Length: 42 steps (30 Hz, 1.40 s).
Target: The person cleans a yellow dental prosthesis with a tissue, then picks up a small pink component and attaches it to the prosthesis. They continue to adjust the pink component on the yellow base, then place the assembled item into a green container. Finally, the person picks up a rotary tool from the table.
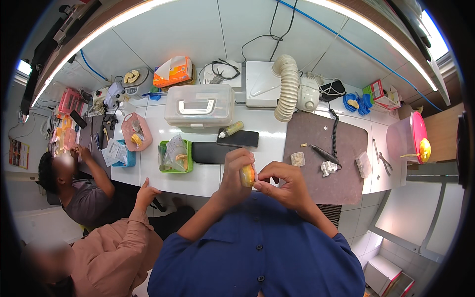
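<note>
In front of my chest, my left hand is closed around a small yellow-and-orange piece, whose exact kind I cannot make out. My right hand meets it from the other side, thumb and forefinger pinched together at its edge. Whatever lies between those fingertips is too small to tell. Just beyond my hands, on the white bench, are a dark flat case, a black phone-like slab and a small bottle of yellowish liquid.
A corded handpiece, crumpled tissue and small clear box lie on the brown mat. Pliers lie to its right. Left are a green basket and lidded box. Two people are at left.
</note>
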Motion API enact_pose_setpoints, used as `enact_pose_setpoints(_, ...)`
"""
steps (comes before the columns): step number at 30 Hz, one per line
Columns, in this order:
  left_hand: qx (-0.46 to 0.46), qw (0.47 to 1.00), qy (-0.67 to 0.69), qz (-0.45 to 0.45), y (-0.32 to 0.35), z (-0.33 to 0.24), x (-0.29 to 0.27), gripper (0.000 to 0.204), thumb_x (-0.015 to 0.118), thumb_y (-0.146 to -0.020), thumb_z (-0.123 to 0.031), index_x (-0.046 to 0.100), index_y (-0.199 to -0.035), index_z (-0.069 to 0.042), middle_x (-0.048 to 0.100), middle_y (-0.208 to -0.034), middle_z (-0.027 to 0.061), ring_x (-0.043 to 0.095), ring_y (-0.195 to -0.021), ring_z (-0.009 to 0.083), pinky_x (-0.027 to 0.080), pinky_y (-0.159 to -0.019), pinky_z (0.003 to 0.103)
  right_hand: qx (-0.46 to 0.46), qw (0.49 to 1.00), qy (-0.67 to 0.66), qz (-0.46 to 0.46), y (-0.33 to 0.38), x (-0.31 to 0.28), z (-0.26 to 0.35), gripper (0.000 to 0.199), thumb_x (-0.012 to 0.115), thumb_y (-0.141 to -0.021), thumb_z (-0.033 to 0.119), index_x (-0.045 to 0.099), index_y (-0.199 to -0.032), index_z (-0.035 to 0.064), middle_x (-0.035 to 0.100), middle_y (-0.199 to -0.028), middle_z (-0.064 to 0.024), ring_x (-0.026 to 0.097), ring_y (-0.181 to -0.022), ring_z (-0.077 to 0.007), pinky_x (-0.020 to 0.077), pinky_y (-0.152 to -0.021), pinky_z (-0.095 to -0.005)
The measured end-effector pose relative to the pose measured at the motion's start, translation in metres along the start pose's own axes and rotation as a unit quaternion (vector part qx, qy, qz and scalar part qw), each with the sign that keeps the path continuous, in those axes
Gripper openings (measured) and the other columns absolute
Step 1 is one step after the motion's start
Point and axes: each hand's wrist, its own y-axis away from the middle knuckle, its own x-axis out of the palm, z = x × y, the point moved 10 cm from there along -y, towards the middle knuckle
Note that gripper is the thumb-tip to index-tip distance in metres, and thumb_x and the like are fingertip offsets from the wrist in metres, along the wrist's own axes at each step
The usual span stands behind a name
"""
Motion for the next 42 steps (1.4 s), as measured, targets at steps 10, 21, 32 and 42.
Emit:
enact_pose_setpoints(10,-0.012,1.0,-0.006,-0.001,-0.001,0.001,0.0,0.041,0.063,-0.082,0.01,0.045,-0.115,-0.006,0.049,-0.11,0.0156,0.055,-0.1,0.0279,0.049,-0.085,0.038,0.002,0.999,-0.007,-0.031,0.002,-0.011,-0.004,0.016,0.076,-0.087,0.018,0.074,-0.094,0.0032,0.071,-0.086,-0.0048,0.059,-0.073,-0.011,0.042,-0.062,-0.0248)
enact_pose_setpoints(21,-0.014,1.0,-0.007,0.003,0.0,0.0,0.002,0.042,0.064,-0.082,0.009,0.045,-0.116,-0.006,0.05,-0.109,0.0153,0.054,-0.099,0.0273,0.048,-0.085,0.037,-0.003,1.0,-0.009,-0.024,0.0,-0.008,-0.004,0.015,0.075,-0.088,0.017,0.073,-0.093,0.0033,0.07,-0.084,-0.0045,0.057,-0.07,-0.0105,0.0417,-0.061,-0.0237)
enact_pose_setpoints(32,-0.35,0.817,0.442,0.125,0.029,0.037,0.044,0.045,0.064,-0.084,-0.007,0.043,-0.124,-0.005,0.051,-0.112,0.0079,0.055,-0.101,0.014,0.046,-0.087,0.029,-0.171,0.958,0.212,-0.084,-0.004,-0.009,0.029,0.027,0.079,-0.075,0.006,0.073,-0.101,0.0092,0.067,-0.096,-0.0057,0.066,-0.08,-0.0215,0.0548,-0.07,-0.033)
enact_pose_setpoints(42,-0.413,0.753,0.5,0.109,0.042,0.047,0.056,0.047,0.054,-0.097,-0.044,0.046,-0.116,-0.002,0.056,-0.097,0.0083,0.058,-0.085,0.0147,0.047,-0.074,0.028,-0.242,0.932,0.268,-0.044,-0.003,0.003,0.036,0.032,0.073,-0.069,0.002,0.068,-0.101,0.0052,0.069,-0.096,-0.0063,0.066,-0.078,-0.0227,0.0553,-0.065,-0.0329)
